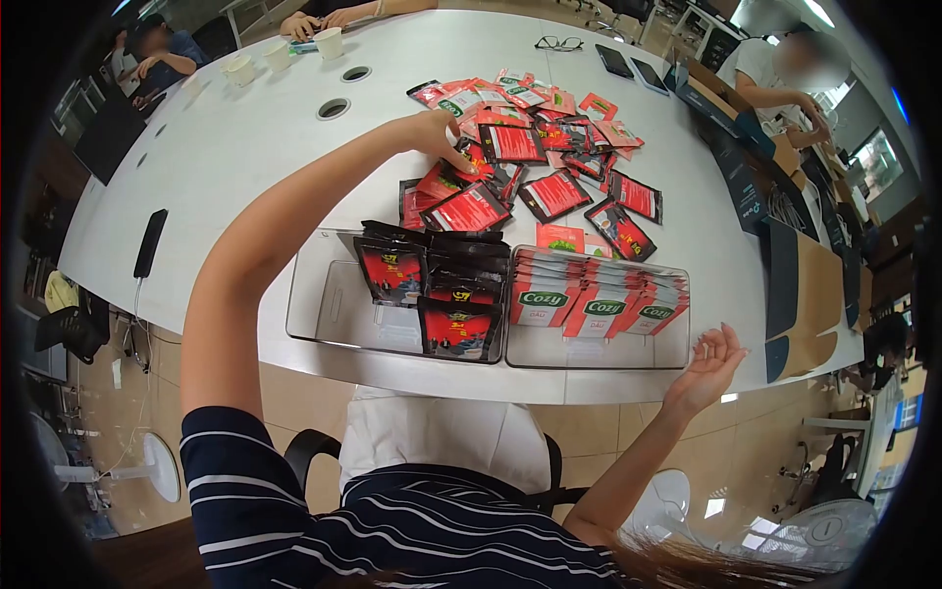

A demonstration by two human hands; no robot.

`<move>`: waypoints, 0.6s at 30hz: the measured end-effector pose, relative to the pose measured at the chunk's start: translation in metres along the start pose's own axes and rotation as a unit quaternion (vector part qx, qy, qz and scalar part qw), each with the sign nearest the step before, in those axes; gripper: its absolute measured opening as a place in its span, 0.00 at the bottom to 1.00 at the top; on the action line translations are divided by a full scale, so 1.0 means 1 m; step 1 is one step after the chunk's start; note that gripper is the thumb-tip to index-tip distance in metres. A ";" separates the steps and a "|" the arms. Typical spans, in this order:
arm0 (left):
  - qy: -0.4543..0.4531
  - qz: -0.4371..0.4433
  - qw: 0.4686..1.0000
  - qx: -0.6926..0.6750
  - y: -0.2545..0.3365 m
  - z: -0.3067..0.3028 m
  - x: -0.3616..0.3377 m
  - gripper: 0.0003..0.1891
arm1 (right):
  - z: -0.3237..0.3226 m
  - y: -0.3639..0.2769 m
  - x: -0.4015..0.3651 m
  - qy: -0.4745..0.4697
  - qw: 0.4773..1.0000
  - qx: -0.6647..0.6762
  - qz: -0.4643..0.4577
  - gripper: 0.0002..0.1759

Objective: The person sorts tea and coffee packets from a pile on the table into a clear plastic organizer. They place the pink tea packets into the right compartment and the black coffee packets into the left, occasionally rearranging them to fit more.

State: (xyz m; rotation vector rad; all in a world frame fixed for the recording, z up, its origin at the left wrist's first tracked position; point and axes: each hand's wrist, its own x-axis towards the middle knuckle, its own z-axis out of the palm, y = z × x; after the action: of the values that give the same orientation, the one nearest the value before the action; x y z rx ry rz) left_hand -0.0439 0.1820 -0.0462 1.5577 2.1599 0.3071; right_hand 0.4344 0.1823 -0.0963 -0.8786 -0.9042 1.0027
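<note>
My left hand (440,137) reaches into the pile of packets, its thumb and fingers closed on a red and black packet (473,160). My right hand (714,368) rests palm up at the table's front edge, fingers apart and holding nothing. Between my arms stand two clear boxes. The left box (329,339) holds upright black and red coffee packets (458,329); its left part shows bare plastic. Rows of pink and white Cozy packets (601,306) stand in the right box (672,344). Behind the boxes, loose pink packets (461,102) and black-edged red packets (555,195) lie mixed.
Paper cups (329,43), glasses (559,44) and phones (615,62) lie toward the back. A black power bank (150,243) is at the left, open cardboard boxes (800,294) at the right. Other people sit around the white table (235,167).
</note>
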 end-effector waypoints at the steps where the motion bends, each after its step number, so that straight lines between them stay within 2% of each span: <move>1: -0.018 -0.007 1.000 0.001 0.004 -0.003 -0.001 0.40 | 0.001 0.000 0.000 -0.001 1.000 -0.003 0.002 0.25; 4: -0.076 -0.031 0.997 0.004 0.017 -0.022 -0.014 0.27 | 0.000 0.000 0.000 -0.008 1.000 -0.001 -0.001 0.23; 5: -0.044 -0.026 0.999 -0.004 0.021 -0.029 -0.022 0.23 | 0.001 0.000 -0.001 -0.007 1.000 -0.004 0.000 0.22; 8: 0.027 0.002 1.000 0.011 0.003 -0.053 -0.015 0.21 | 0.003 -0.002 -0.002 -0.001 1.000 -0.010 -0.001 0.21; 11: 0.132 -0.010 0.965 0.228 0.006 -0.078 -0.026 0.21 | 0.005 -0.004 -0.003 0.004 1.000 -0.010 -0.004 0.19; 14: 0.234 0.085 0.936 0.249 -0.004 -0.079 -0.015 0.21 | 0.004 -0.004 -0.003 0.005 1.000 -0.008 -0.006 0.18; 15: 0.167 0.054 0.958 0.226 0.006 -0.081 -0.012 0.20 | 0.004 -0.003 -0.003 0.004 1.000 -0.007 -0.008 0.18; 18: 0.079 0.095 0.992 -0.026 0.027 -0.064 -0.009 0.19 | 0.000 0.000 -0.002 -0.011 1.000 -0.009 -0.012 0.18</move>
State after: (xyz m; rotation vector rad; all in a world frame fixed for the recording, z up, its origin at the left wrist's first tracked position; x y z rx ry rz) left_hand -0.0498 0.1880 0.0235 1.7646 2.1032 0.5613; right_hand 0.4342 0.1807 -0.0966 -0.8713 -0.9406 0.9867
